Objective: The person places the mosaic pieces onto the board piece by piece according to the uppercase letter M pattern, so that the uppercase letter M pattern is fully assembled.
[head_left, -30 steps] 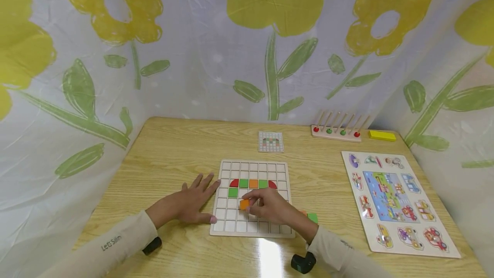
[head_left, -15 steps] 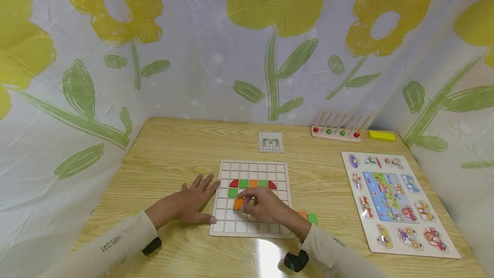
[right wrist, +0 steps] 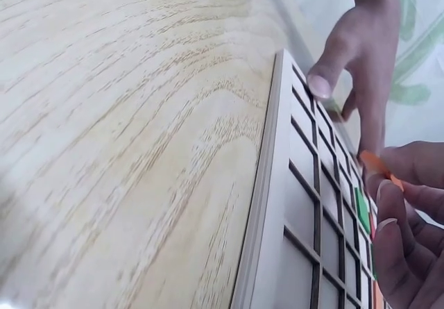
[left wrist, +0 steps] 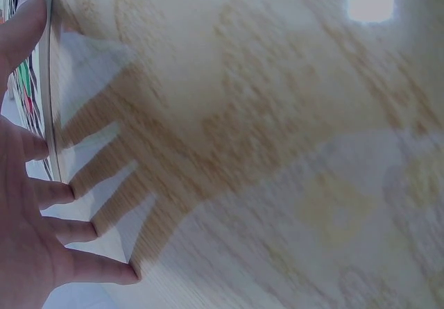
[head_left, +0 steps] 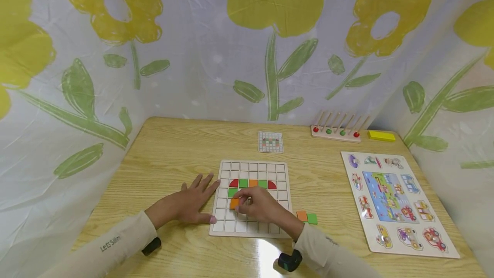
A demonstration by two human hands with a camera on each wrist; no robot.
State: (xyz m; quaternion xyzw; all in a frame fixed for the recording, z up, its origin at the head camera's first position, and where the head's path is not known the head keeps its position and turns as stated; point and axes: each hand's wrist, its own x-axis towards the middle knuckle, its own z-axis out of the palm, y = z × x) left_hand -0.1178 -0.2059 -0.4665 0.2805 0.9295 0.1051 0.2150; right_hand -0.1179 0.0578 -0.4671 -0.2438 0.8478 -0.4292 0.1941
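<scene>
My right hand (head_left: 257,204) pinches an orange square tile (head_left: 234,203) between thumb and fingers, over the left part of a white grid board (head_left: 229,225). In the right wrist view the orange tile (right wrist: 380,169) shows tilted above the grid. On the board lie a row of tiles with a red quarter-round piece (head_left: 233,183) at the left end, and a green tile (head_left: 233,192) just below that row. Fingers spread, my left hand (head_left: 191,203) lies on the table with thumb and fingertips at the board's left edge.
An orange tile (head_left: 302,216) and a green tile (head_left: 312,219) lie right of the board. Behind it rests a small pattern card (head_left: 270,142). Further right are a picture puzzle (head_left: 397,205), a peg stand (head_left: 336,134) and a yellow block (head_left: 381,136).
My right hand has moved left across the board with the orange tile, leaving the two loose tiles on the right in full view. The left hand stays in place.
</scene>
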